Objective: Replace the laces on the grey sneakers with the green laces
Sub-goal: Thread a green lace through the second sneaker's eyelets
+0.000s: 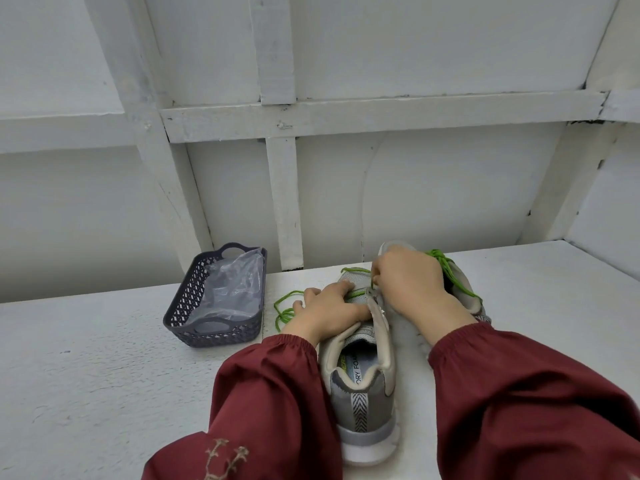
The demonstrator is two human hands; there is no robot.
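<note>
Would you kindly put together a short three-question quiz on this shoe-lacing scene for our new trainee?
1. True or false: the near sneaker has its heel toward the camera.
2. What lies in the basket? A) a clear plastic bag B) white laces C) scissors
3. Fill in: the right hand pinches a ___ lace at the near sneaker's eyelets.

Key: 1 true; 2 A; 3 green.

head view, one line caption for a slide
Left hand holds the near grey sneaker while right hand pinches the green lace, dark basket alongside.
</note>
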